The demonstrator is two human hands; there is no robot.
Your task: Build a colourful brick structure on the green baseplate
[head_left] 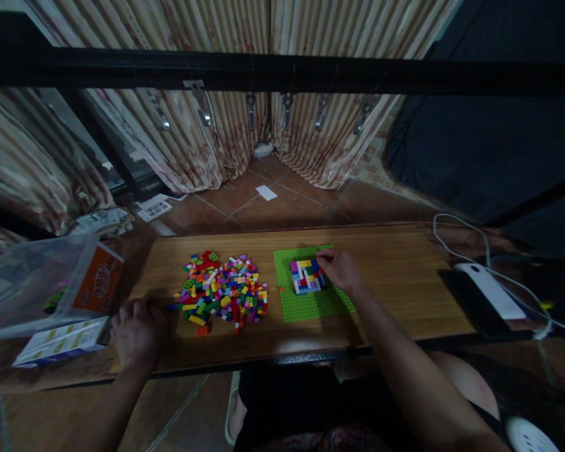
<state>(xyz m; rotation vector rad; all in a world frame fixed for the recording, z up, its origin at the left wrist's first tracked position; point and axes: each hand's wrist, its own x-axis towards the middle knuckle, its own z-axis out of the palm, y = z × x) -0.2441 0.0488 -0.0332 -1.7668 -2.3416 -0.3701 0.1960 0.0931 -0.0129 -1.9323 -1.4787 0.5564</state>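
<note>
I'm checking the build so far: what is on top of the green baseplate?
On the green baseplate sits a block of coloured bricks: blue, yellow, white, red. The right hand rests at its far right corner, hiding the bricks beneath the fingers.

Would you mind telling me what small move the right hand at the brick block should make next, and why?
Probably press down with the right hand. Its fingers rest at the upper right corner of the multicoloured brick block on the green baseplate, as if seating a piece. The left hand lies flat on the table beside the loose brick pile.
</note>
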